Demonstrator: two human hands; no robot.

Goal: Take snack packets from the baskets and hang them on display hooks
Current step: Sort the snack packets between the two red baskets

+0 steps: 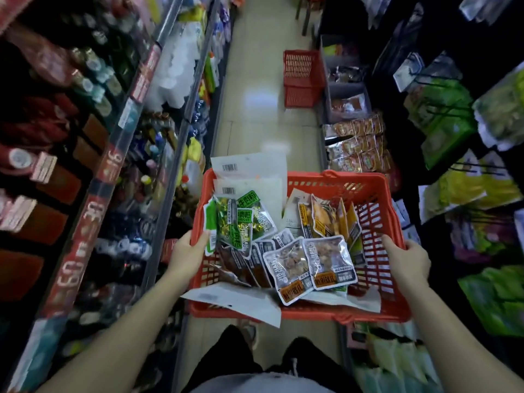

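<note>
Head view: your left hand (188,252) and right hand (407,260) grip the basket (348,177) by its side rims; carry it level, snack packets (309,262) spill easy.

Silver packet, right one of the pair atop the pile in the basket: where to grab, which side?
Pinch the flat sealed border along the right edge of the silver packet, coming from above and the right. It lies flattish on top, uncovered, and that edge overhangs open space in the basket. The right hand is nearest, but it grips the rim.
</note>
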